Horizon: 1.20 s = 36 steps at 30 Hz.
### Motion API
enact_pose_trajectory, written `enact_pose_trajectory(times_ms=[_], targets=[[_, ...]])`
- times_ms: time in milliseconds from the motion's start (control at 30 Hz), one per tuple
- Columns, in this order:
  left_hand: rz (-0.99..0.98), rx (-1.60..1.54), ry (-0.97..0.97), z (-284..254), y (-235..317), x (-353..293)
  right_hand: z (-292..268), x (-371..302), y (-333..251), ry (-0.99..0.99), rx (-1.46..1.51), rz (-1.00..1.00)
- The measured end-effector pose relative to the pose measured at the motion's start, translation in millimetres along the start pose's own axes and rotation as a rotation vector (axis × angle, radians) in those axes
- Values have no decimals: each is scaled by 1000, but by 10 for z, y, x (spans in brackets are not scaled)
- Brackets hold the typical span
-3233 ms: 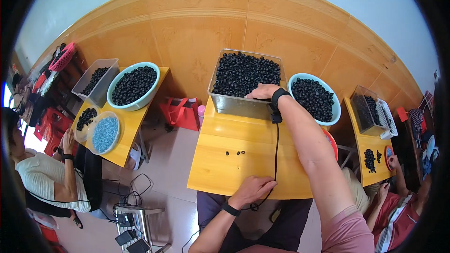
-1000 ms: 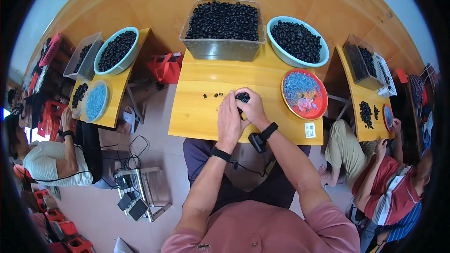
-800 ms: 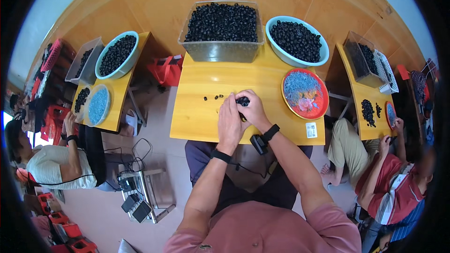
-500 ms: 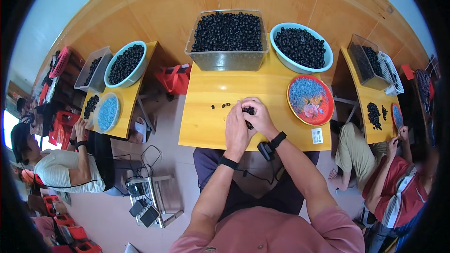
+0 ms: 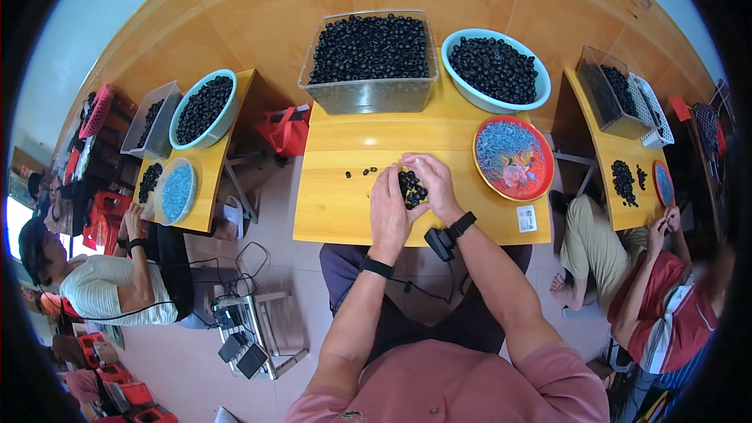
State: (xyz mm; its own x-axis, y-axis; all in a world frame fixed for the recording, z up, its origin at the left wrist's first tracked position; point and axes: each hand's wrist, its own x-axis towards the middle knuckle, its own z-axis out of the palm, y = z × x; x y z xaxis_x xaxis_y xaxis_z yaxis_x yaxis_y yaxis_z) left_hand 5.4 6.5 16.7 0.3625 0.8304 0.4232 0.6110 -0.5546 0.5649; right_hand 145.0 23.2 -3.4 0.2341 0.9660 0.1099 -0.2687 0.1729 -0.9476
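Note:
A small heap of black bead-like pieces (image 5: 411,189) lies on the yellow table (image 5: 337,215) between my two hands. My left hand (image 5: 391,208) rests along the heap's left side, fingers stretched forward and touching its edge. On the far and right side, my right hand (image 5: 433,182) curves round the heap, its fingers extended toward the left fingertips. Neither hand is closed on a piece that I can make out. Several loose black pieces (image 5: 362,172) lie left of my left fingertips.
Behind stand a clear bin (image 5: 368,96) and a pale blue basin (image 5: 500,102), both full of black pieces. A red tray (image 5: 535,180) at right holds thin blue pieces (image 5: 501,147). Co-workers sit at side tables, left (image 5: 205,207) and right (image 5: 630,218).
My hands have parted slightly, and more of the black heap shows between them. The whole view has shifted a little.

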Motion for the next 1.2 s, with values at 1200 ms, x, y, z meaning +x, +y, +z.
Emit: enact_pose_trajectory(times_ms=[1200], targets=[[49,203,-179,-208,-428,220,75,-49,-33,121,-275,-118]])
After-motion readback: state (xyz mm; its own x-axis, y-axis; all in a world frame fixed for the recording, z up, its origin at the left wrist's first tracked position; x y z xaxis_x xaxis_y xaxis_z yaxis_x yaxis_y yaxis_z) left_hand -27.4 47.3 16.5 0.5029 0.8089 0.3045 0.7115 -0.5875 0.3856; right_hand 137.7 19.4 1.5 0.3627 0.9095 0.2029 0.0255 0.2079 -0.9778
